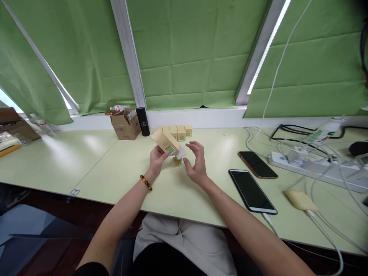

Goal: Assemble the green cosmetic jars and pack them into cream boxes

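Note:
My left hand (157, 159) grips a small tan cardboard box (163, 142) with a green label, tilted in the air over the table. White paper or flaps (181, 153) stick out at the box's lower right end. Just below that end, a small clear glass jar (177, 162) with something yellow-green in it stands on the table, its top partly hidden. To the right of the jar, my right hand (197, 163) is held with curved fingers apart and nothing between them. Behind the held box, several similar tan boxes (181, 134) stand in a group.
An opened brown carton (125, 124) and a black cylinder (143, 121) stand at the back left. On the right lie two phones (253, 191), a yellow case (301, 200) on a cable, and a white power strip (316, 168) with tangled cords. A bottle (326, 130) leans behind it.

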A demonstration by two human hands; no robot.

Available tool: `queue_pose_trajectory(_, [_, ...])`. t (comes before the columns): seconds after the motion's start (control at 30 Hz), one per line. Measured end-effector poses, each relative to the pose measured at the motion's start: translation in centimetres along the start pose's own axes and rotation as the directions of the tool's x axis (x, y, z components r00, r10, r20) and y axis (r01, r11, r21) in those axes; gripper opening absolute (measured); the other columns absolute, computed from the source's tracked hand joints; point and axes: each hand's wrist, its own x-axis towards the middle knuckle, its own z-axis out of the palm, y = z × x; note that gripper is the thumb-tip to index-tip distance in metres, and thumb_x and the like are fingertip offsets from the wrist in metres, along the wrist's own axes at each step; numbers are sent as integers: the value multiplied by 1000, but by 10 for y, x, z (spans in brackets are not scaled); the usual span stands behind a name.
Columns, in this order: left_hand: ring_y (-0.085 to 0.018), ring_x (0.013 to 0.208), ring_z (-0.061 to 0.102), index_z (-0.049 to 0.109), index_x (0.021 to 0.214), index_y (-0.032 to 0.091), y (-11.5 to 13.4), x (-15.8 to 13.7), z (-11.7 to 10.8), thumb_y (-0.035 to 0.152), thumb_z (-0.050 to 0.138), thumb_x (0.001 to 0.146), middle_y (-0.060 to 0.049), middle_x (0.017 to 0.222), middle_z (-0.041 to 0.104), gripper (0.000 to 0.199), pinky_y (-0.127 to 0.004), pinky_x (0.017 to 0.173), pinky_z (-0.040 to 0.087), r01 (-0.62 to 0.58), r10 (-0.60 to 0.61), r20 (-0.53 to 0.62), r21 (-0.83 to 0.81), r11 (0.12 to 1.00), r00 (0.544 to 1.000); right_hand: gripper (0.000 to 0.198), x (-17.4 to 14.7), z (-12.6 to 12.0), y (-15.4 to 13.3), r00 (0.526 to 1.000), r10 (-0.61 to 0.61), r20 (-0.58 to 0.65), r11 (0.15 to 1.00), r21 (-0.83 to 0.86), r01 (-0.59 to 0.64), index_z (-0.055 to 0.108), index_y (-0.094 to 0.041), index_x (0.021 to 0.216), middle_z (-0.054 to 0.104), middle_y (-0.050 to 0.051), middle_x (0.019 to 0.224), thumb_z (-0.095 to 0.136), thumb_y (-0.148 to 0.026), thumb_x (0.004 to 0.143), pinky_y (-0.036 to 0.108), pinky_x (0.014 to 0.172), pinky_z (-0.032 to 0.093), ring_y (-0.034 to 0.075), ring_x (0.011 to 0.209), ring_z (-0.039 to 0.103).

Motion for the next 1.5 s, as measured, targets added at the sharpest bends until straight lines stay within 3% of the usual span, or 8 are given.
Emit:
queue_pose_trajectory(0.1, [-29,119,69,63,133,16,1,1,2,51,85,82,-16,129,72,65,-39,101,54,63,-58,52,-84,994,997,44,0,1,0,999,-7,41,999,40,5,47,-28,142,43,16,149,57,-34,100,63,121,45,34,150,40])
queue_pose_trajectory(0.27, [-22,96,73,42,152,20,1,-1,3,50,88,80,-10,107,76,91,-33,85,53,159,-155,49,-105,982,987,48,-3,2,1,988,15,154,983,181,-43,47,-34,152,31,13,160,54,-40,105,57,116,52,31,146,47])
queue_pose_trajectory(0.37, [-20,92,72,42,147,22,4,-2,4,51,87,81,-11,111,75,85,-32,83,53,164,-161,42,-83,983,986,45,-4,2,2,978,60,199,976,196,-100,53,-36,150,28,11,162,51,-46,106,55,115,54,30,141,52])
queue_pose_trajectory(0.53, [-13,81,69,44,142,26,7,-2,6,53,84,83,-16,145,57,76,-30,75,55,123,-124,38,27,992,992,43,-2,1,0,967,132,218,952,244,-185,64,-34,142,33,12,158,52,-52,105,52,110,57,34,146,46])
queue_pose_trajectory(0.73, [-7,69,63,46,143,30,5,-4,8,53,75,92,-15,151,49,63,-28,66,55,36,-36,-2,155,987,999,41,-1,2,2,945,227,234,894,336,-298,67,-35,137,33,10,157,61,-53,100,51,104,60,28,123,64])
queue_pose_trajectory(0.97, [-13,90,68,64,138,27,10,-9,2,48,75,93,-15,163,36,51,-35,88,61,-145,102,169,269,952,980,46,3,4,3,927,316,204,827,419,-374,67,-34,134,34,10,154,70,-55,94,48,97,63,22,102,71])
queue_pose_trajectory(1.13, [-15,92,72,69,134,27,4,-5,-1,43,78,90,-15,161,40,48,-37,89,63,-146,99,172,285,947,980,49,6,4,3,920,339,199,807,440,-393,68,-33,132,36,11,152,71,-60,92,47,96,63,18,93,70])
queue_pose_trajectory(1.5, [-8,74,68,74,127,25,3,-4,5,43,82,88,-15,150,48,44,-34,78,64,-133,104,108,308,942,989,49,7,3,5,908,361,212,787,453,-419,70,-33,132,40,11,152,75,-57,90,46,94,63,15,86,68])
